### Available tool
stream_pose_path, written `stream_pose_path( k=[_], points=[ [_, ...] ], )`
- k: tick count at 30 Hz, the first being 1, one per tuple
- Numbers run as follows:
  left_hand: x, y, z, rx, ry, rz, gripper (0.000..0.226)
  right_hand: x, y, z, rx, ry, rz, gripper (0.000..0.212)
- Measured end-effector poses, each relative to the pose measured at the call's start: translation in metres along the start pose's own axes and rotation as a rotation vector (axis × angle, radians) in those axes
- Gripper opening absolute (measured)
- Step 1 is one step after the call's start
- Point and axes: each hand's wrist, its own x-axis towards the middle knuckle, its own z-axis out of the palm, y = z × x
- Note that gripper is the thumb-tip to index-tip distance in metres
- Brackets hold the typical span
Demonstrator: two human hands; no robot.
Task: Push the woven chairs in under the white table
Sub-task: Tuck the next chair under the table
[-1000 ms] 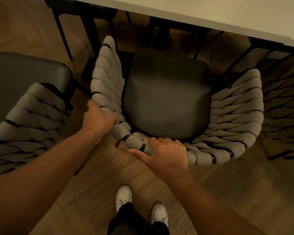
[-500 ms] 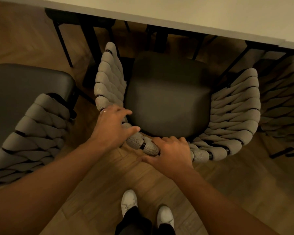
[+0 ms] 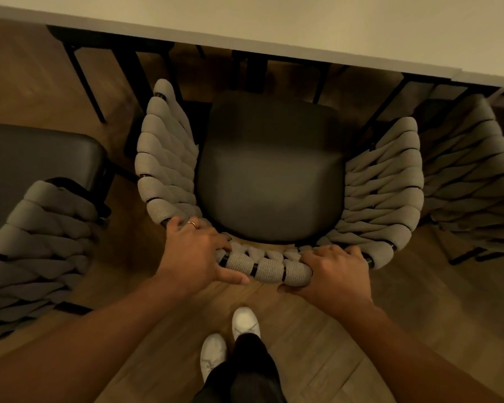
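The white table [image 3: 303, 21] spanned the top, its edge over the front of the middle woven chair [image 3: 269, 170], which stood between 2 others. The left hand [image 3: 195, 254] and right hand [image 3: 332, 274] each clasped its woven back rail.

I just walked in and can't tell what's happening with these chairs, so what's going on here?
A person stands behind the middle woven chair, the left hand and right hand gripping the top of its curved backrest. Its dark seat sits just short of the white table edge, so it is not yet pushed in. Another woven chair on the left stands further out, and one on the right looks tucked closer in.
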Motion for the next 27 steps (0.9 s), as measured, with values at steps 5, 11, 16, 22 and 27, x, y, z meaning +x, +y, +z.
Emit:
stream_pose_path(
  k=[5,11,16,22,27],
  points=[
    [0.026,-0.003,-0.015,0.041,0.018,-0.006,0.117,0.024,0.011,-0.006,0.017,0.04,-0.027,0.068],
    [0.054,-0.002,-0.021,0.012,0.009,-0.052,0.11,0.056,0.028,-0.009,-0.01,0.024,-0.051,0.067],
    [0.072,0.002,-0.021,0.003,0.05,-0.081,0.108,0.079,0.047,-0.009,-0.028,-0.023,-0.081,0.067],
    [0.08,0.0,-0.024,0.0,0.038,-0.085,0.105,0.088,0.048,-0.014,-0.031,-0.052,-0.066,0.069],
    [0.078,0.0,-0.03,-0.044,0.008,-0.072,0.109,0.088,0.045,-0.022,-0.014,-0.111,-0.047,0.076]
  ],
)
